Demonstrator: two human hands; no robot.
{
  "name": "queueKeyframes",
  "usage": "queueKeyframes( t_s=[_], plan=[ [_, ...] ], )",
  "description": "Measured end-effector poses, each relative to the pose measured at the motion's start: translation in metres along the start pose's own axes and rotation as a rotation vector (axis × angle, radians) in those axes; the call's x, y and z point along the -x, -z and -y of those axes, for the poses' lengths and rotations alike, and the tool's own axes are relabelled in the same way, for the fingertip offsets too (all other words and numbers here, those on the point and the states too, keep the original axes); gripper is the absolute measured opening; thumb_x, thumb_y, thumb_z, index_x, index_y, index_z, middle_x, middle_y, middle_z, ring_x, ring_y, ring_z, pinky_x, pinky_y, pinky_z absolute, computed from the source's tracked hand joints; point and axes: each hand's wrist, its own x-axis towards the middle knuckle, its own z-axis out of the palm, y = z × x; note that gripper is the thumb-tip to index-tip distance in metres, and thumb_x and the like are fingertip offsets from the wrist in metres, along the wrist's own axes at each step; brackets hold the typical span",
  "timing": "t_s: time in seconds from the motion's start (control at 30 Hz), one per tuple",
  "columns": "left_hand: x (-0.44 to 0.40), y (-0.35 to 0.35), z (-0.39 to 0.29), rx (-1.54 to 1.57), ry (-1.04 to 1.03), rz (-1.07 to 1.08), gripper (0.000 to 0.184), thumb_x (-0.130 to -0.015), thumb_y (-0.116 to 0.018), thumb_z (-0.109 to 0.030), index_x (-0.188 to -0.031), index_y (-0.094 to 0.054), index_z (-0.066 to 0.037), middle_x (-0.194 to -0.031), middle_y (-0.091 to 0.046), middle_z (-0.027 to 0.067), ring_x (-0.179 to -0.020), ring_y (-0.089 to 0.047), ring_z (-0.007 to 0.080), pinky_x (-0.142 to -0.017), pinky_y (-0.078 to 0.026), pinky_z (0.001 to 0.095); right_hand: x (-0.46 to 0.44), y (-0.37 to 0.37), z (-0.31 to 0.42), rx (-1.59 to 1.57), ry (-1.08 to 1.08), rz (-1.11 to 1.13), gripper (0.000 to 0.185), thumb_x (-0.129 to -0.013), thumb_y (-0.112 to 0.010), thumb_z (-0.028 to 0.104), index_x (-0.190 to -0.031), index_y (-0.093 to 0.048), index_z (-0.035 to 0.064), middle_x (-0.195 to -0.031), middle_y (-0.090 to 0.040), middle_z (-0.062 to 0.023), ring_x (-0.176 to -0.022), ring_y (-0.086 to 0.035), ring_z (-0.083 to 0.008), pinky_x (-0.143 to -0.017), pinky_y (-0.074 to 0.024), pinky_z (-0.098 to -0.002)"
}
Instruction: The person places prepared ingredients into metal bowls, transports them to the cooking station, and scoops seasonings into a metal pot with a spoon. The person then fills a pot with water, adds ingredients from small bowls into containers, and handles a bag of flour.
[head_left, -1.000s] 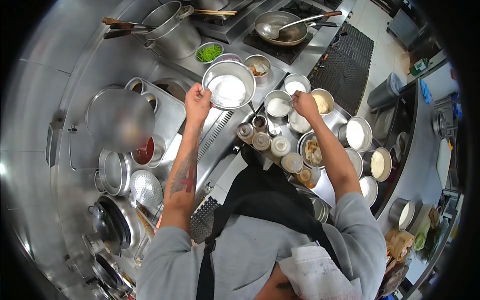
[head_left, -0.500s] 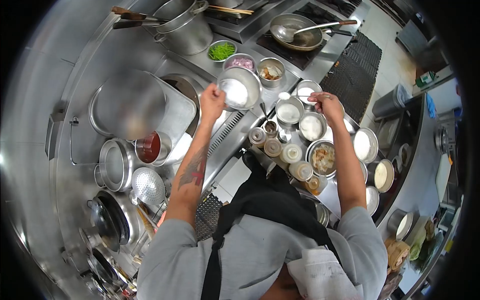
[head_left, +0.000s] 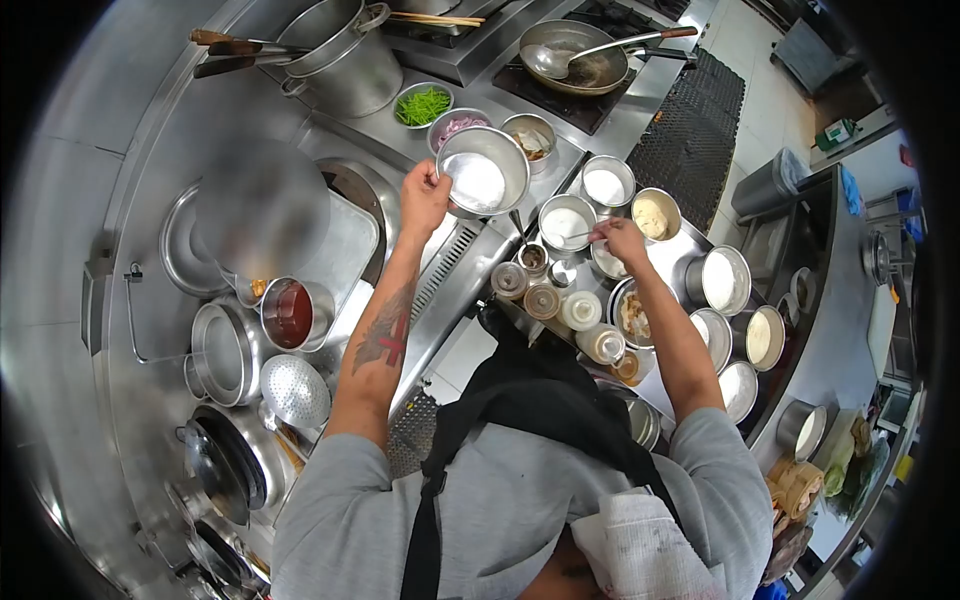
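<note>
My left hand (head_left: 425,200) grips the rim of a steel bowl (head_left: 511,158), tilted to show white powder (head_left: 472,183) at its bottom. The bowl is held beside several small bowls at the cooktop's edge. To the right, my right hand (head_left: 622,246) pinches the thin handle of a spoon (head_left: 580,236). The spoon's tip is down in a round steel container (head_left: 566,201) of white granules and does not show clearly. Under that hand, another container of white contents (head_left: 606,262) is partly hidden.
Sauce bottles (head_left: 581,311) stand in front of the seasoning containers. A bowl of chopped greens (head_left: 422,105), a bowl of sliced onion (head_left: 460,125) and a wok with a ladle (head_left: 590,75) lie beyond. At left are a pot of red sauce (head_left: 290,313) and a perforated strainer (head_left: 295,390).
My right hand has moved left and down, bringing the spoon from above the containers, with a white heap on it, into one container. My left hand still holds the bowl.
</note>
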Motion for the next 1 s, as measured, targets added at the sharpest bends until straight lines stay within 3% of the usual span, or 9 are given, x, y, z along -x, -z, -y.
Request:
queueKeyframes(
  t_s=[0.1,0.27,0.33,0.5,0.6,0.77,0.87,0.9,1.0],
  plan=[
    [0.002,0.004,-0.001,-0.036,-0.035,0.001,0.022,-0.085,-0.058,-0.004,-0.070,-0.042,-0.005,-0.061,-0.050,0.0017,-0.049,-0.052,0.0080,-0.043,-0.052,0.0258,0.007,0.029,0.015,-0.204,-0.112,-0.023,0.023,-0.092,-0.050,0.012,-0.099,-0.067,-0.0020,-0.084,-0.072,-0.0075,-0.055,-0.047,-0.0056,-0.051,-0.0376,-0.0193],
    [0.010,-0.003,-0.003,-0.182,-0.040,0.000,0.024,-0.085,-0.061,-0.006,-0.071,-0.042,-0.006,-0.061,-0.044,-0.0022,-0.049,-0.053,0.0065,-0.042,-0.046,0.0247,0.049,0.049,0.111,-0.371,0.087,0.021,0.023,-0.091,-0.049,0.009,-0.100,-0.067,-0.0027,-0.083,-0.073,-0.0083,-0.057,-0.054,-0.0094,-0.054,-0.0434,-0.0240],
    [0.011,-0.005,-0.005,-0.157,-0.039,0.002,0.024,-0.085,-0.060,-0.005,-0.070,-0.041,-0.006,-0.059,-0.045,-0.0013,-0.048,-0.052,0.0067,-0.040,-0.046,0.0253,0.057,0.044,0.125,0.320,0.358,-0.245,0.022,-0.094,-0.050,0.013,-0.098,-0.068,0.0002,-0.082,-0.073,-0.0076,-0.066,-0.065,-0.0166,-0.062,-0.0498,-0.0304],
    [0.007,-0.007,0.008,-0.045,-0.057,0.017,0.025,-0.085,-0.058,-0.003,-0.068,-0.041,-0.007,-0.057,-0.045,-0.0019,-0.046,-0.046,0.0053,-0.040,-0.048,0.0251,0.033,-0.003,0.085,0.776,0.903,-0.016,0.017,-0.081,-0.058,0.011,-0.092,-0.068,0.0025,-0.082,-0.070,-0.0166,-0.079,-0.067,-0.0354,-0.074,-0.0534,-0.0428],
    [0.006,-0.002,0.003,-0.030,-0.025,0.047,0.023,-0.086,-0.058,-0.003,-0.070,-0.041,-0.007,-0.059,-0.046,-0.0016,-0.047,-0.046,0.0052,-0.041,-0.049,0.0250,0.012,-0.025,0.079,1.108,0.856,0.129,0.022,-0.079,-0.055,0.011,-0.095,-0.068,0.0043,-0.080,-0.069,-0.0148,-0.080,-0.067,-0.0357,-0.073,-0.0535,-0.0456],
    [0.009,0.013,-0.008,-0.108,-0.036,0.008,0.023,-0.086,-0.058,-0.005,-0.070,-0.041,-0.005,-0.061,-0.048,0.0000,-0.049,-0.050,0.0067,-0.042,-0.050,0.0255,-0.012,0.004,0.061,1.066,0.587,-0.008,0.021,-0.075,-0.057,0.017,-0.086,-0.071,0.0048,-0.079,-0.069,-0.0189,-0.076,-0.068,-0.0376,-0.071,-0.0547,-0.0452],
    [0.011,0.019,-0.008,-0.114,-0.027,-0.004,0.023,-0.085,-0.059,-0.005,-0.070,-0.041,-0.005,-0.061,-0.049,0.0010,-0.048,-0.052,0.0077,-0.042,-0.049,0.0254,-0.014,0.011,0.041,0.586,0.159,0.202,0.026,-0.083,-0.053,0.016,-0.090,-0.071,-0.0020,-0.079,-0.072,-0.0149,-0.062,-0.066,-0.0182,-0.055,-0.0508,-0.0325],
    [0.012,0.021,-0.009,-0.129,-0.021,-0.005,0.023,-0.085,-0.058,-0.005,-0.070,-0.041,-0.005,-0.062,-0.049,0.0012,-0.048,-0.052,0.0080,-0.042,-0.048,0.0253,-0.010,0.004,0.033,0.585,0.160,0.202,0.026,-0.083,-0.053,0.016,-0.090,-0.071,-0.0020,-0.079,-0.072,-0.0149,-0.062,-0.066,-0.0182,-0.055,-0.0508,-0.0325],
    [0.011,0.023,-0.004,-0.091,-0.021,-0.029,0.023,-0.086,-0.058,-0.005,-0.070,-0.041,-0.006,-0.061,-0.049,0.0014,-0.047,-0.053,0.0086,-0.041,-0.047,0.0252,0.003,-0.013,0.020,-0.179,-0.159,0.097,0.026,-0.092,-0.048,0.010,-0.103,-0.065,-0.0056,-0.087,-0.072,-0.0103,-0.053,-0.050,-0.0075,-0.047,-0.0414,-0.0220]
  ],
)
